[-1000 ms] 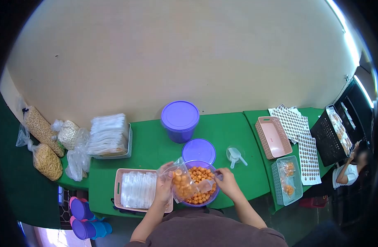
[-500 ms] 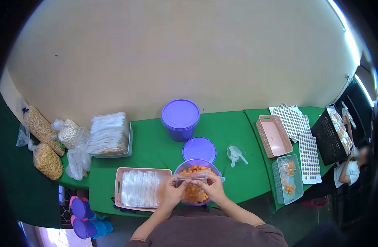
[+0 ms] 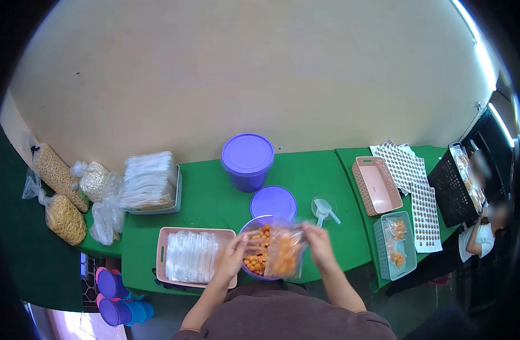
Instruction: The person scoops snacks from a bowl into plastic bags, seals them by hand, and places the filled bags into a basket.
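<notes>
The right hand (image 3: 317, 245) pinches an upper corner of a clear bag (image 3: 284, 256) partly filled with orange pieces, and the bag hangs over the right side of an open purple tub (image 3: 245, 226) on the green table (image 3: 342, 243). Across from it the left hand (image 3: 232, 258) is loose, its fingers stretched out over the tub towards the bag (motion blurs them, so I cannot tell whether the tips touch it). More orange pieces (image 3: 254, 263) lie inside the tub. Just beside the left hand stands a pink basket (image 3: 162, 262) of flat clear bags; a purple lid (image 3: 273, 202) lies right behind the tub, and a white scoop (image 3: 321, 212) rests near the right hand.
</notes>
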### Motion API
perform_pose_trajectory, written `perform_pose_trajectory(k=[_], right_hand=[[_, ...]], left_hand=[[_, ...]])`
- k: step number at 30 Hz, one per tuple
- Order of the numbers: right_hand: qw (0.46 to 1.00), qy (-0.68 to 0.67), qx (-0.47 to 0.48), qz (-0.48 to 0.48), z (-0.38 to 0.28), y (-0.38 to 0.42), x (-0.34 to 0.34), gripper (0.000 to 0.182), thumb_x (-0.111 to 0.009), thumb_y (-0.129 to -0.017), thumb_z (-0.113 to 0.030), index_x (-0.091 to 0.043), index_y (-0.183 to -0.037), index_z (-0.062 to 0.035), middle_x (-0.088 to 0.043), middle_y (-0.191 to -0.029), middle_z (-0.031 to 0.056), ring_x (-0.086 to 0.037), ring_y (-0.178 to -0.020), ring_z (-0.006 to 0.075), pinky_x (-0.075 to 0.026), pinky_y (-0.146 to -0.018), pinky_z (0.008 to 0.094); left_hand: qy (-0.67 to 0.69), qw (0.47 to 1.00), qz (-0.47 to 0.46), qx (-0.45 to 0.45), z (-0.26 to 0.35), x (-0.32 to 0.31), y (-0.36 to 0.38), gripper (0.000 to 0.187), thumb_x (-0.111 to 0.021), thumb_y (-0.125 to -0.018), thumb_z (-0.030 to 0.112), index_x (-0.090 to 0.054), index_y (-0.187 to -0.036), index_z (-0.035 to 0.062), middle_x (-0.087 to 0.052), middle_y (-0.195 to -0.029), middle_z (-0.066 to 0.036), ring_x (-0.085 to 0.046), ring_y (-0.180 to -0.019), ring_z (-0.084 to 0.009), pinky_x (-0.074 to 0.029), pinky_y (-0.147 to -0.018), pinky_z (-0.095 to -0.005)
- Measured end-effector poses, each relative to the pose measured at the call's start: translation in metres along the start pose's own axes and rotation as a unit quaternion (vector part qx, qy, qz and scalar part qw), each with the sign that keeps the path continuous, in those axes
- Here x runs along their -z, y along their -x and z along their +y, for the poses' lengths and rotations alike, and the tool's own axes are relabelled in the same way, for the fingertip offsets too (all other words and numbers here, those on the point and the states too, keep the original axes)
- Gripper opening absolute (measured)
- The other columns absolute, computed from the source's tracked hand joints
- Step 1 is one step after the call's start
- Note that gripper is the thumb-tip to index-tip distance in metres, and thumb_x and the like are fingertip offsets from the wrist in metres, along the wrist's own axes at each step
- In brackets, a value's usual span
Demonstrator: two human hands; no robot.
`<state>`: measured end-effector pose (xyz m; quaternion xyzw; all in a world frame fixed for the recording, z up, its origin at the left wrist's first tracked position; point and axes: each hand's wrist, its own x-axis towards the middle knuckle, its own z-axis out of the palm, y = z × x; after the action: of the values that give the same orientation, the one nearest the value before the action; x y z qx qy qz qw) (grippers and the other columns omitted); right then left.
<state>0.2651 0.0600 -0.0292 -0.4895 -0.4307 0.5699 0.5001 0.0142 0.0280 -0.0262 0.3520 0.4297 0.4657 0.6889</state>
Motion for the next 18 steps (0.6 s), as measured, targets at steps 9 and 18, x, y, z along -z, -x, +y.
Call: perform_pose_trajectory(k=[9,18], right_hand=[[0.728,-0.128,0.272,0.616,0.038,-0.012,0.275,0.034,-0.055,-0.096,-0.024,-0.057,-0.116,0.0030,-0.062,-0.111,0.0166,-0.063,-0.098,0.0272,-0.054,-0.080,0.0377],[0.677,0.223,0.080,0.697,0.102,0.004,0.186,0.059,-0.053,-0.082,-0.002,-0.031,-0.137,-0.0017,-0.038,-0.121,0.0235,-0.042,-0.107,0.0349,-0.038,-0.094,0.0468]], left_hand=[[-0.399,0.880,0.240,-0.093,-0.042,0.114,0.006,0.041,-0.062,-0.091,0.026,-0.055,-0.123,0.0005,-0.062,-0.114,-0.021,-0.061,-0.106,-0.0308,-0.048,-0.091,-0.0393],[-0.675,0.671,0.307,-0.003,-0.082,0.111,0.001,0.061,-0.081,-0.065,0.016,-0.056,-0.119,0.0040,-0.052,-0.113,-0.020,-0.054,-0.103,-0.0380,-0.044,-0.088,-0.0454]])
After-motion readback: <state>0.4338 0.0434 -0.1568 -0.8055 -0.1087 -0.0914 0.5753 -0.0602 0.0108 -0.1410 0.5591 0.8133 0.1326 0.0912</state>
